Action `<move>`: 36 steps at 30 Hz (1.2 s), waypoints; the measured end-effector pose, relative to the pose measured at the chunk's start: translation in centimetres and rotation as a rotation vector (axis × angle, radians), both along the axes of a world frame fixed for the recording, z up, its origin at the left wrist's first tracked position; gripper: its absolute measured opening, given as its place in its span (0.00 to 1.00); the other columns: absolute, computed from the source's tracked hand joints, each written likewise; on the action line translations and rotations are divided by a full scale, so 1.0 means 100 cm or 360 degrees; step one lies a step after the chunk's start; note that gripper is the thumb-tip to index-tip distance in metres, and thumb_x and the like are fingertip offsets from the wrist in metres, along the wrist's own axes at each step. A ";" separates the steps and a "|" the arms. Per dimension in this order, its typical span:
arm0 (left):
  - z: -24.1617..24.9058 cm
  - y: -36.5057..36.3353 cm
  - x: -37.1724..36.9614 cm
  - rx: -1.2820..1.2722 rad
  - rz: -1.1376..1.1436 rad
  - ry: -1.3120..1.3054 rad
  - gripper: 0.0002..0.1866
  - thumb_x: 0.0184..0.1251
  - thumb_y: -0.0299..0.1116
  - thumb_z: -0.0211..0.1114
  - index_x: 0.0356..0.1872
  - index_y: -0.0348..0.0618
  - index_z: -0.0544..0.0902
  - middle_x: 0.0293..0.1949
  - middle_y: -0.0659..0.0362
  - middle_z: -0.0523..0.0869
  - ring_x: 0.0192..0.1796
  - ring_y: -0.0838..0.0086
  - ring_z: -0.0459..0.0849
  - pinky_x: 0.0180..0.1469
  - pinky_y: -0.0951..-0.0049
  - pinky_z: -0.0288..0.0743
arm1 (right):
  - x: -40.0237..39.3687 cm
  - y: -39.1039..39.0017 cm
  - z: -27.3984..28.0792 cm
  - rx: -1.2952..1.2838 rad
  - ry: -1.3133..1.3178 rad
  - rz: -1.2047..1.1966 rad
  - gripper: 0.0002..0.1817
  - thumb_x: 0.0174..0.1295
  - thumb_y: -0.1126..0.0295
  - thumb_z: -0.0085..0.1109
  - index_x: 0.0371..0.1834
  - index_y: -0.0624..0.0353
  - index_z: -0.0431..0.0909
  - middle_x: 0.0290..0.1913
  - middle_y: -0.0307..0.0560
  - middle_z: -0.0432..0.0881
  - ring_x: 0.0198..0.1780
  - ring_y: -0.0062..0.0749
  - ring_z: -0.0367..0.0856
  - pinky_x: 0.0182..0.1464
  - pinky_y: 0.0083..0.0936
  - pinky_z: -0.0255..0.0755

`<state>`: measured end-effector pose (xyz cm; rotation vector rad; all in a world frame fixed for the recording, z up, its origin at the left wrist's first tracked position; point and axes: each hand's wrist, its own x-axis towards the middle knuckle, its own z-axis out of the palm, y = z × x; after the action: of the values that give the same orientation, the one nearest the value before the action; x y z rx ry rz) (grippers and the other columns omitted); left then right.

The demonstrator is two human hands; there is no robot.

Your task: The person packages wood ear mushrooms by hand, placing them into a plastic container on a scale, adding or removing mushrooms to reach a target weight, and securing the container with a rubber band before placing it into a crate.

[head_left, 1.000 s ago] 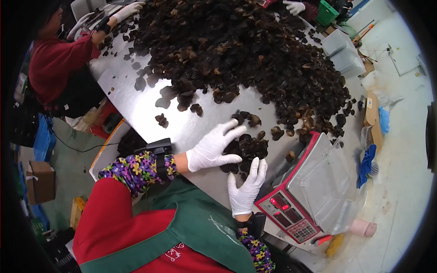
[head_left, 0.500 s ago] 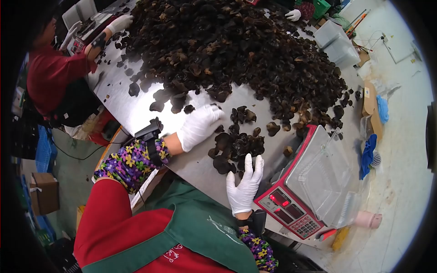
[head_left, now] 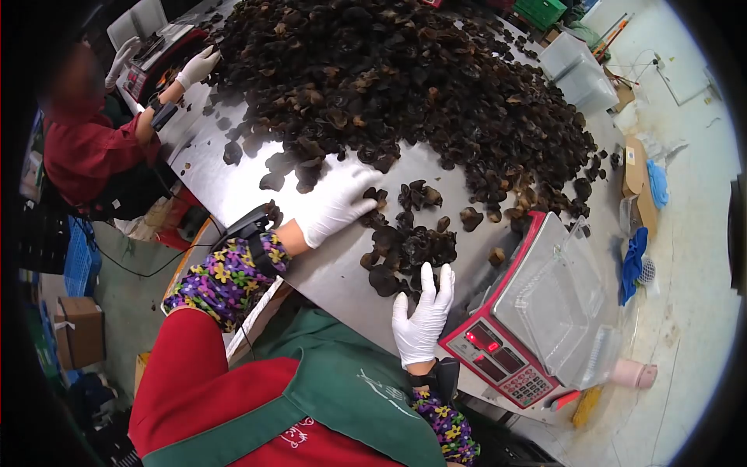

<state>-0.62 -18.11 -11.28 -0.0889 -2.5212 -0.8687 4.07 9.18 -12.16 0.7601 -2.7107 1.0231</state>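
Observation:
My left hand, in a white glove, is over the metal table with its thumb apart from its fingers. Its fingertips are beside a few dark, ear-shaped mushroom pieces. My right hand, also gloved, has its fingers spread at the lower edge of a small cluster of dark mushroom pieces. Nothing shows in its grip. Above both hands lies a large heap of the same dark pieces. Right of my right hand stands a red scale with a clear tray on top.
A co-worker in red stands at the left, one gloved hand by the heap and another scale near. Clear containers are at the upper right. A cardboard box and blue cloth lie beyond the table's right edge.
My left hand has shifted slightly, and its thumb now stands out from the fingers. The co-worker's near hand moved down and left. A gloved hand at the top right has left view.

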 end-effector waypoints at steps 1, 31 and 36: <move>0.001 0.008 0.002 0.0121 -0.0093 -0.0138 0.17 0.65 0.31 0.69 0.55 0.45 0.81 0.44 0.53 0.85 0.49 0.55 0.84 0.54 0.61 0.78 | 0.000 0.000 -0.001 0.0004 0.0006 0.0006 0.39 0.57 0.72 0.66 0.76 0.56 0.66 0.77 0.64 0.58 0.77 0.67 0.57 0.77 0.55 0.54; 0.019 0.001 -0.076 0.0244 -0.0027 -0.0157 0.09 0.65 0.29 0.66 0.45 0.47 0.87 0.40 0.55 0.88 0.43 0.61 0.88 0.47 0.64 0.82 | -0.003 0.001 -0.002 0.0008 -0.0002 -0.0007 0.35 0.59 0.68 0.65 0.73 0.56 0.70 0.76 0.66 0.59 0.75 0.67 0.59 0.76 0.58 0.55; 0.046 0.030 -0.040 -0.0193 -0.0197 -0.0381 0.20 0.67 0.42 0.72 0.57 0.47 0.84 0.55 0.55 0.86 0.55 0.64 0.85 0.61 0.65 0.77 | -0.002 0.001 -0.002 0.0029 0.0002 0.0003 0.36 0.59 0.68 0.65 0.73 0.57 0.69 0.76 0.66 0.60 0.75 0.67 0.60 0.76 0.58 0.55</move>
<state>-4.64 -15.07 -6.70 -0.1928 -2.8177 -0.8149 3.84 9.26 -12.32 0.7658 -2.7226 0.9996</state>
